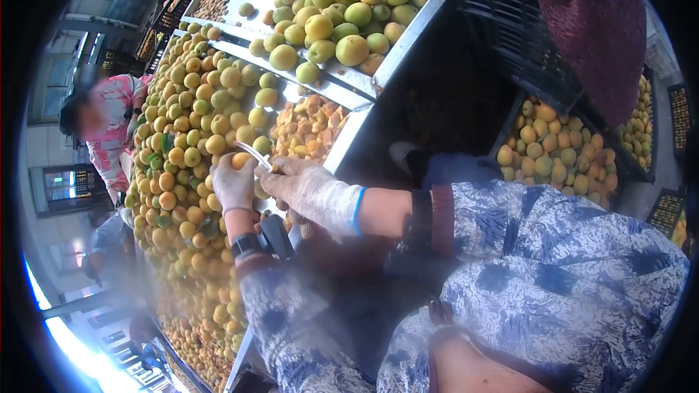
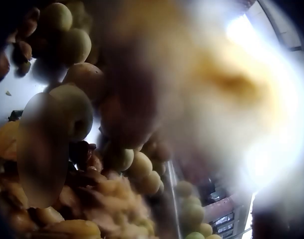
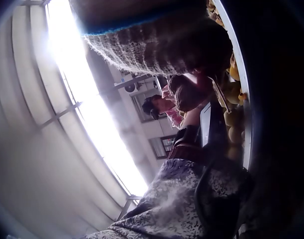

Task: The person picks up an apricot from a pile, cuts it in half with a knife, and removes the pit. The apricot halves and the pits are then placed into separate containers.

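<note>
The blue patterned sleeve (image 1: 568,269) fills the lower right of the head view. The gloved right hand (image 1: 309,191) has its grip curled round a thin pale blade (image 1: 253,153). The gloved left hand (image 1: 233,183) pinches an orange apricot (image 1: 241,160) at the blade, above the counter (image 1: 348,138), beside the fruit pile (image 1: 182,149).

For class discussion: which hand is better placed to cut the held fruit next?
Probably right: the right hand grips the thin pale blade beside the round orange apricot the left hand holds.
</note>
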`<state>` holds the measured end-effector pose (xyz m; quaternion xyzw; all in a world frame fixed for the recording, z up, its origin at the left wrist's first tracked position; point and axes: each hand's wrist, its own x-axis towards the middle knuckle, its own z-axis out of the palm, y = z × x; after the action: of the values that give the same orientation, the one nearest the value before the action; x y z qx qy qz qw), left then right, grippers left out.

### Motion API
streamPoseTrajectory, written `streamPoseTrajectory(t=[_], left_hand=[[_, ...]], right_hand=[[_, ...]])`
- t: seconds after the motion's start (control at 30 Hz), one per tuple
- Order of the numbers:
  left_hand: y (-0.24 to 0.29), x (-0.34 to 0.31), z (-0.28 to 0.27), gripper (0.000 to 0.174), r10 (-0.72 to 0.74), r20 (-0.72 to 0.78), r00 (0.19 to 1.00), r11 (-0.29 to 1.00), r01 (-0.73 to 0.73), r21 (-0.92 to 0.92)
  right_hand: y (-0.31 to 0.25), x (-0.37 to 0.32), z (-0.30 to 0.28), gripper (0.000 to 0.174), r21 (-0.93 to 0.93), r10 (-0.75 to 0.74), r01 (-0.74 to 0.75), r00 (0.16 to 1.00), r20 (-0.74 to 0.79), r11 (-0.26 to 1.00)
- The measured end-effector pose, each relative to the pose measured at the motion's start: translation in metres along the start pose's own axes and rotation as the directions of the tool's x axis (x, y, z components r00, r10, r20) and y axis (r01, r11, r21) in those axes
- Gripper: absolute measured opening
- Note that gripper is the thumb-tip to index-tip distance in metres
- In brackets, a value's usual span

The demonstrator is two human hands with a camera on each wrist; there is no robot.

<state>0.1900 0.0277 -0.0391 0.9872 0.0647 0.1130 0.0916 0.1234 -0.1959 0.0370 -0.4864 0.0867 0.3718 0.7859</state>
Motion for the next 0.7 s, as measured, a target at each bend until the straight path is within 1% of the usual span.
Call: streamPoseTrajectory(t=[0.03, 0.07, 0.1, 0.13, 0.17, 0.2, 0.23, 0.27, 0.3, 0.33, 0.37, 0.4, 0.43, 0.47, 0.5, 0.53, 0.57, 0.63, 0.67, 0.7], left_hand=[[0.000, -0.007, -0.009, 0.047, 0.000, 0.001, 1.000, 1.000, 0.000, 0.004], [0.006, -0.016, -0.023, 0.045, -0.203, 0.042, 0.978, 0.881, 0.201, -0.428], [0.011, -0.029, -0.039, 0.043, -0.363, 0.166, 0.917, 0.548, 0.354, -0.758], [0.023, -0.048, -0.056, 0.038, -0.387, 0.245, 0.889, 0.259, 0.360, -0.896], [0.020, -0.063, -0.067, 0.038, -0.317, 0.445, 0.838, -0.069, 0.447, -0.892], [0.022, -0.082, -0.071, 0.040, -0.319, 0.484, 0.815, -0.238, 0.426, -0.873], [0.030, -0.103, -0.079, 0.043, -0.317, 0.518, 0.794, -0.400, 0.384, -0.832], [0.014, -0.126, -0.074, 0.042, -0.166, 0.480, 0.861, -0.485, 0.353, -0.800], [0.007, -0.144, -0.073, 0.042, -0.014, 0.412, 0.911, -0.566, 0.333, -0.755], [0.007, -0.161, -0.066, 0.043, -0.081, 0.411, 0.908, -0.580, 0.293, -0.760], [0.020, -0.172, -0.070, 0.047, -0.101, 0.421, 0.901, -0.625, 0.272, -0.731], [0.021, -0.181, -0.059, 0.049, -0.236, 0.396, 0.887, -0.543, 0.218, -0.811], [0.025, -0.187, -0.051, 0.052, -0.364, 0.356, 0.861, -0.447, 0.174, -0.878], [0.029, -0.192, -0.046, 0.052, -0.372, 0.356, 0.857, -0.457, 0.165, -0.874], [0.040, -0.192, -0.050, 0.055, -0.399, 0.398, 0.826, -0.522, 0.152, -0.839], [0.050, -0.191, -0.054, 0.058, -0.419, 0.442, 0.793, -0.586, 0.137, -0.799], [0.057, -0.189, -0.058, 0.058, -0.417, 0.449, 0.790, -0.597, 0.133, -0.791], [0.065, -0.188, -0.063, 0.064, -0.382, 0.422, 0.822, -0.528, 0.181, -0.830], [0.057, -0.187, -0.056, 0.069, -0.345, 0.381, 0.858, -0.487, 0.183, -0.854], [0.053, -0.187, -0.053, 0.069, -0.351, 0.386, 0.853, -0.495, 0.181, -0.850]], right_hand=[[0.000, -0.002, 0.000, 0.026, 0.003, 0.001, -0.001, 1.000, 0.003, 1.000], [0.000, -0.006, 0.000, 0.030, -0.109, -0.112, 0.113, 0.994, 0.016, 0.988], [0.001, -0.010, 0.001, 0.033, -0.218, -0.219, 0.223, 0.975, 0.043, 0.950], [0.009, -0.006, 0.002, 0.033, -0.221, -0.212, 0.218, 0.976, 0.049, 0.951], [0.024, 0.005, 0.004, 0.034, -0.256, -0.361, 0.366, 0.930, 0.067, 0.895], [0.041, 0.017, 0.006, 0.034, -0.287, -0.497, 0.502, 0.862, 0.098, 0.816], [0.042, 0.013, 0.014, 0.035, -0.308, -0.618, 0.627, 0.774, 0.138, 0.716], [0.046, 0.005, 0.015, 0.037, -0.295, -0.506, 0.529, 0.848, 0.156, 0.796], [0.039, -0.006, 0.015, 0.039, -0.390, -0.414, 0.460, 0.888, 0.200, 0.798], [0.044, -0.006, 0.016, 0.041, -0.469, -0.450, 0.509, 0.860, 0.241, 0.722], [0.050, -0.008, 0.017, 0.044, -0.542, -0.481, 0.552, 0.830, 0.283, 0.634], [0.056, -0.013, 0.018, 0.044, -0.549, -0.469, 0.549, 0.833, 0.294, 0.630], [0.060, -0.019, 0.018, 0.047, -0.646, -0.452, 0.532, 0.837, 0.307, 0.547], [0.063, -0.023, 0.020, 0.051, -0.732, -0.435, 0.509, 0.843, 0.316, 0.453], [0.071, -0.022, 0.021, 0.051, -0.740, -0.427, 0.505, 0.845, 0.321, 0.445], [0.079, -0.019, 0.022, 0.054, -0.734, -0.462, 0.536, 0.820, 0.338, 0.416], [0.084, -0.017, 0.021, 0.057, -0.729, -0.494, 0.564, 0.795, 0.352, 0.388], [0.082, -0.017, 0.023, 0.057, -0.746, -0.452, 0.541, 0.817, 0.358, 0.387], [0.082, -0.015, 0.025, 0.057, -0.759, -0.465, 0.545, 0.808, 0.362, 0.356], [0.083, -0.014, 0.028, 0.057, -0.770, -0.478, 0.549, 0.798, 0.368, 0.324]])
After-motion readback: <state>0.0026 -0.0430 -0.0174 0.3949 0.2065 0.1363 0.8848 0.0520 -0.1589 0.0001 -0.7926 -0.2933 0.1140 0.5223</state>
